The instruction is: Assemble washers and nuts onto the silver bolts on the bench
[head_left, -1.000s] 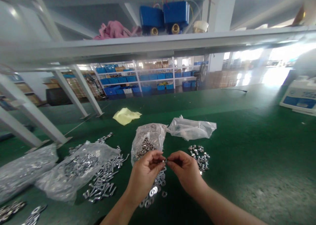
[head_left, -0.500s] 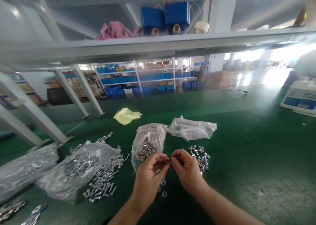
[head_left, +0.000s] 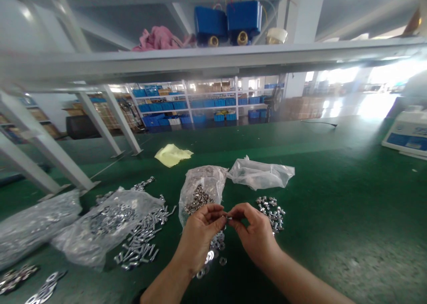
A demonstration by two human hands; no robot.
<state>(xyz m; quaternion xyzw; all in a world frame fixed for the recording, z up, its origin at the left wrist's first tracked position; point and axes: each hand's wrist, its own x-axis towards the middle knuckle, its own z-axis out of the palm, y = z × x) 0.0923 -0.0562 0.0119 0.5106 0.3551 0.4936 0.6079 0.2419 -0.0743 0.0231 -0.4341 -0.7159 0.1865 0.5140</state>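
Note:
My left hand [head_left: 199, 233] and my right hand [head_left: 255, 235] meet fingertip to fingertip just above the green table [head_left: 350, 215]. Both are pinched on a small metal fastener [head_left: 228, 216] held between them. Beneath the hands lies a scatter of flat washers [head_left: 213, 253]. Behind my left hand stands an open plastic bag of small metal parts [head_left: 200, 190]. A small heap of metal nuts [head_left: 271, 210] lies just right of my right hand.
Loose bolts [head_left: 143, 241] and a large plastic bag of hardware [head_left: 106, 224] lie to the left, with another bag [head_left: 33, 226] beyond. A clear bag [head_left: 262, 174], a yellow cloth [head_left: 171, 155] and a white-blue box [head_left: 408, 137] lie farther off. Slanted frame legs [head_left: 50, 161] stand at left.
Both hands stay pinched together on the small part, shifting only slightly; the fingers have turned a little around it. The view has drifted a bit.

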